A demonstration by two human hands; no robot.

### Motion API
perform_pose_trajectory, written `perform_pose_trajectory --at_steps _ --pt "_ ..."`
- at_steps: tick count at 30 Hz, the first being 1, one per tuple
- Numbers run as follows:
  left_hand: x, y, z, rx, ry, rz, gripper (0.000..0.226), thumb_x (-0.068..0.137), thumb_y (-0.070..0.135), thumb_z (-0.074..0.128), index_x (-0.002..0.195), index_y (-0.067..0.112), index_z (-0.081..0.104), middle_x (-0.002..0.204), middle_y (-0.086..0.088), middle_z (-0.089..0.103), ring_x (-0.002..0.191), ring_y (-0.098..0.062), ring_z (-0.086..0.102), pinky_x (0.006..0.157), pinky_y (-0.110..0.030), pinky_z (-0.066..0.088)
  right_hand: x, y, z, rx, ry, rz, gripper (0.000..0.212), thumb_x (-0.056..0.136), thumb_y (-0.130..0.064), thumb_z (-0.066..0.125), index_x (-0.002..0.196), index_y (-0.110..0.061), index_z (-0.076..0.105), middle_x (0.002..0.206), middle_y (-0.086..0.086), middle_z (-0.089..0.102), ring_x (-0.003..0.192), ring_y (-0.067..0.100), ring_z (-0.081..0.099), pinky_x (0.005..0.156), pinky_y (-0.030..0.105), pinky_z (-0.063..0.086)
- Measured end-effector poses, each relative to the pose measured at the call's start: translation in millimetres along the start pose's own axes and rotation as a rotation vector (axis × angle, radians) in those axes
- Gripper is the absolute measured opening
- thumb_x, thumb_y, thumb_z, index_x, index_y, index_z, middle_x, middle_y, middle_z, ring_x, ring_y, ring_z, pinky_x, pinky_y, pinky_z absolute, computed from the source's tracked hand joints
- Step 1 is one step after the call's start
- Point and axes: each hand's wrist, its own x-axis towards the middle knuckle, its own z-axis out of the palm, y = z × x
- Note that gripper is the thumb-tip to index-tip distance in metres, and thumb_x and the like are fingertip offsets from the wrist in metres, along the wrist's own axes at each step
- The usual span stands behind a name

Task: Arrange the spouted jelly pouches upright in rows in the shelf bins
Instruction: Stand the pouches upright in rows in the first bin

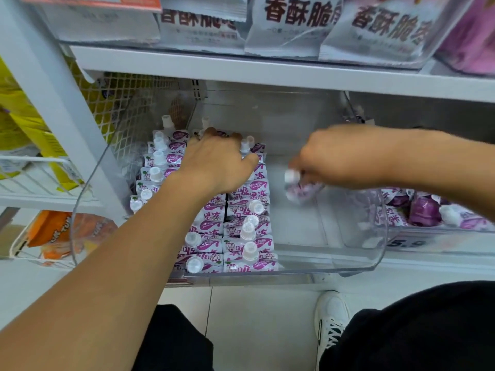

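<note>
A clear plastic bin (356, 266) on the lower shelf holds several purple-and-white spouted jelly pouches (249, 234) standing upright in rows along its left side. My left hand (217, 162) lies over the back pouches of those rows, fingers curled against their tops. My right hand (345, 156) hovers over the bare right part of the bin and grips one blurred pouch (297, 186), its white cap pointing left. More loose pouches (434, 212) lie jumbled in the neighbouring bin at the right.
The shelf board (267, 68) above carries silver snack bags (289, 25) and hangs low over the bin. A white upright post (53, 103) and wire baskets with yellow and orange packs (53, 234) stand at the left. My knees and a white shoe (332, 319) are below.
</note>
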Motion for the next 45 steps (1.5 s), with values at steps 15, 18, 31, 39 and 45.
perform_pose_trajectory --at_steps 15,18,31,39,45 --pt "-3 -4 2 -0.034 0.018 0.012 0.035 0.099 0.048 0.03 0.089 0.025 0.055 0.091 -0.006 0.06 0.09 -0.027 0.047 0.08 -0.041 0.036 104 4 13 0.733 0.499 0.52 0.01 0.094 -0.011 0.054 0.1 -0.011 0.062 0.11 0.012 0.064 0.101 0.029 0.06 0.074 0.026 0.039" --pt "-6 -10 1 -0.155 0.079 0.065 0.035 0.1 0.046 0.034 0.076 0.025 0.048 0.073 0.0 0.051 0.075 -0.025 0.049 0.069 -0.035 0.037 109 4 16 0.911 0.523 0.671 0.016 0.091 -0.013 0.06 0.104 -0.011 0.069 0.11 0.007 0.067 0.098 0.021 0.062 0.077 0.028 0.048" --pt "-30 -40 -8 -0.191 0.024 0.017 0.035 0.1 0.024 0.043 0.132 0.019 0.057 0.138 -0.004 0.054 0.113 -0.027 0.055 0.095 -0.038 0.047 126 10 22 0.771 0.249 0.545 0.015 0.091 -0.01 0.061 0.099 -0.009 0.074 0.097 0.001 0.072 0.082 0.012 0.065 0.077 0.03 0.056" --pt "-20 -37 -3 -0.004 -0.152 0.102 0.04 0.101 0.03 0.035 0.131 0.013 0.055 0.14 0.0 0.045 0.127 -0.027 0.041 0.107 -0.046 0.035 119 -5 28 1.781 0.2 0.543 0.018 0.094 0.001 0.051 0.087 -0.009 0.064 0.078 -0.001 0.064 0.071 0.01 0.061 0.066 0.026 0.055" --pt "-15 -33 -3 -0.054 -0.261 0.061 0.041 0.101 0.026 0.035 0.138 0.014 0.047 0.149 0.001 0.033 0.131 -0.028 0.034 0.11 -0.044 0.033 103 -20 16 2.258 0.387 0.746 0.018 0.097 -0.018 0.038 0.084 -0.01 0.047 0.074 0.007 0.055 0.063 0.02 0.053 0.069 0.033 0.048"
